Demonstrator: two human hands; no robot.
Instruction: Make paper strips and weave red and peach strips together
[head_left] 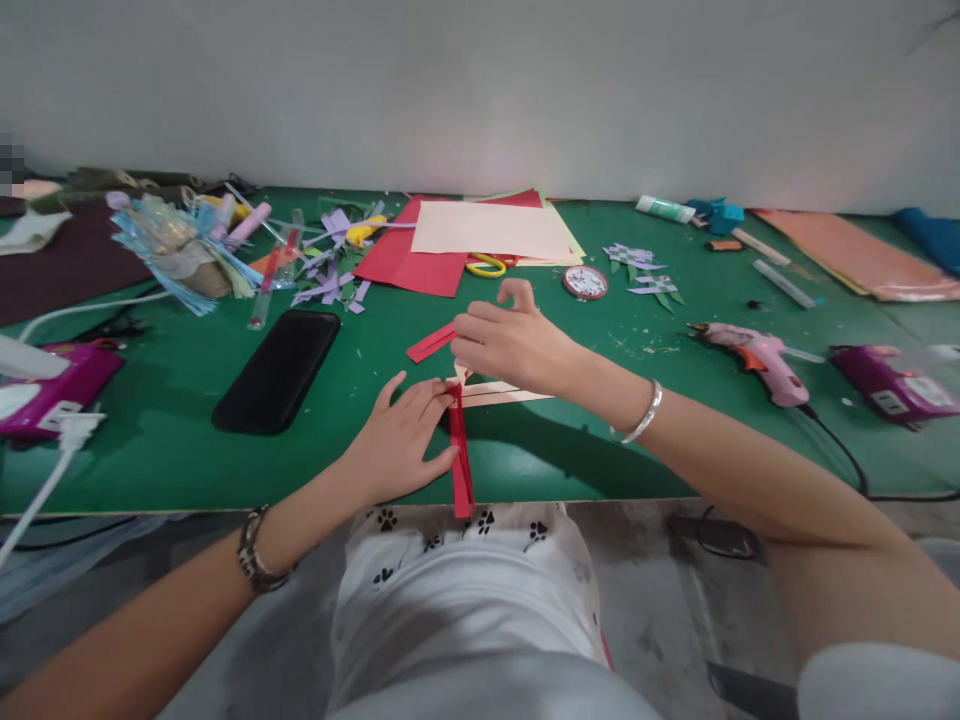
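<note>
My left hand [405, 445] lies on the table with its fingers outstretched and thumb apart. Its fingertips press on the top of the red paper strips [459, 460], which hang toward the table's front edge. Above them my right hand [510, 340] is closed in a pinch on a cream paper strip [460, 373], its fingertips partly hidden. Further cream strips [506, 393] run to the right, under the right wrist. Another red paper piece [430, 343] lies just beyond, partly covered by the right hand.
A black phone [277, 372] lies left of my hands. Behind are red and cream paper sheets [487, 230], yellow-handled scissors [487, 265] and a round tin [585, 282]. Woven purple pieces [634, 257] lie right of it. A pink glue gun [757, 360] with a cord rests at the right.
</note>
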